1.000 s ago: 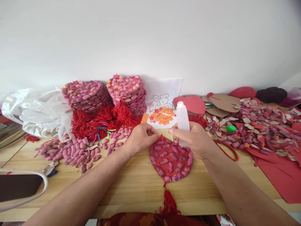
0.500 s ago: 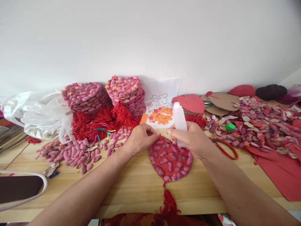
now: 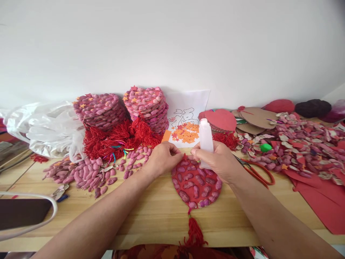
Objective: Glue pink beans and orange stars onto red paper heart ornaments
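Observation:
On the table lies a round red disc (image 3: 192, 183) covered with pink-dyed peanuts, its red tassel (image 3: 195, 230) toward me. My left hand (image 3: 165, 156) is closed at the disc's upper left edge, with a small red paper star (image 3: 184, 157) at its pinched fingertips. My right hand (image 3: 218, 160) grips a translucent white squeeze bottle (image 3: 206, 138) over the upper right of the disc, the bottle's neck pointing up. Thumb and forefinger of this hand meet close to the left fingertips; anything between them is too small to make out.
Behind are stacks of peanut discs (image 3: 147, 104) with red tassels, and orange paper stars (image 3: 188, 133) on white paper. Loose peanuts (image 3: 86, 174) lie left. Orange-handled scissors (image 3: 260, 172), a peanut heap (image 3: 304, 144), red paper (image 3: 320, 201) and cardboard rounds (image 3: 258, 117) are right.
The view has shifted slightly, so more of the scissors shows beside my right hand. Both hands, the bottle and the disc keep nearly the same places relative to each other.

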`<state>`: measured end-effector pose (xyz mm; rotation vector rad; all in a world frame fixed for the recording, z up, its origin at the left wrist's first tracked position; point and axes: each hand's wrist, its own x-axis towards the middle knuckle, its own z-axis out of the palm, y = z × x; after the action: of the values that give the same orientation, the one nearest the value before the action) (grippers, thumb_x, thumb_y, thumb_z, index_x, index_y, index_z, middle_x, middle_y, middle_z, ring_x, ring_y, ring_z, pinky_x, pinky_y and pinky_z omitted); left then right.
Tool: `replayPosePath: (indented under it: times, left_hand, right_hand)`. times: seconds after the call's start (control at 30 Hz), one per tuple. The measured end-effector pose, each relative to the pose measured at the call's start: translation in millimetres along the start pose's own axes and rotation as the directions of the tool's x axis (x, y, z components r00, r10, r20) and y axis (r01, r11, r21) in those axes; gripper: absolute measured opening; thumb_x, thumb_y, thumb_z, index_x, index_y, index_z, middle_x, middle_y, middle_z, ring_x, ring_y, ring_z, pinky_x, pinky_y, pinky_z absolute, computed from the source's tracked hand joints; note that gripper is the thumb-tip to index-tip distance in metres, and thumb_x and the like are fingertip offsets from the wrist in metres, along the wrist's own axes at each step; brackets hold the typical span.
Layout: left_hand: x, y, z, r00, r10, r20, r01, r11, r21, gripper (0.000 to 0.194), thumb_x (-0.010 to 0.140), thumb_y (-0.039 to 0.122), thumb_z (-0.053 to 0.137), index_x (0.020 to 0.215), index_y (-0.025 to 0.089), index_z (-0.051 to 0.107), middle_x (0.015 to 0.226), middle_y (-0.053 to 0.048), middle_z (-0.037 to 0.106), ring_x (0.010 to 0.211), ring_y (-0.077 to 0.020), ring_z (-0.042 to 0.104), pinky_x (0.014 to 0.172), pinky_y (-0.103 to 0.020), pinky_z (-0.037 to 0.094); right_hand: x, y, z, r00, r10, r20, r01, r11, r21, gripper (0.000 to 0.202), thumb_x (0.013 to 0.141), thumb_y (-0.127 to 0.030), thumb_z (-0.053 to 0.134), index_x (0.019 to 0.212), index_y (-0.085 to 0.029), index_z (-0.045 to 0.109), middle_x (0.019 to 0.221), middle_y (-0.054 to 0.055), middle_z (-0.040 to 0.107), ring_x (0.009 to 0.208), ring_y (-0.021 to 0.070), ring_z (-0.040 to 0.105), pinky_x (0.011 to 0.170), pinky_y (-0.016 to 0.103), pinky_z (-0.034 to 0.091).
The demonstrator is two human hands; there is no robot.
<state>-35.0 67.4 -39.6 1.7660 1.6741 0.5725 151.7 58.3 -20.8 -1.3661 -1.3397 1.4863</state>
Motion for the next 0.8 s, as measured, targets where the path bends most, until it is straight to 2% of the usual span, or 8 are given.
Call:
replayPosePath:
  times: [0.13, 0.8]
  left_hand:
    - [0.3, -0.7, 0.1, 1.000, -0.001, -0.005, 0.001, 1.000, -0.011, 0.019, 0.075, 0.036, 0.063, 0.070, 0.019, 0.067, 0.073, -0.001, 0.068, 0.065, -0.0159, 0.060, 0.061, -0.026, 0.043]
    - [-0.2, -1.0, 1.7, 1.000, -0.008, -0.015, 0.009, 1.000, 0.023, 0.014, 0.074, 0.032, 0.063, 0.070, 0.020, 0.068, 0.075, -0.001, 0.070, 0.068, -0.0161, 0.061, 0.062, -0.026, 0.042]
  right_hand:
    - [0.1, 0.4, 0.5, 1.000, -0.010, 0.001, 0.010, 1.000, 0.005, 0.016, 0.076, -0.031, 0.067, 0.074, -0.017, 0.060, 0.067, 0.000, 0.059, 0.052, 0.0098, 0.046, 0.046, 0.024, 0.035]
    - [0.6, 3.9, -0.6, 1.000, -0.018, 0.013, 0.018, 1.000, -0.005, 0.018, 0.078, -0.033, 0.067, 0.073, -0.018, 0.061, 0.070, 0.000, 0.061, 0.054, 0.0101, 0.047, 0.047, 0.024, 0.035]
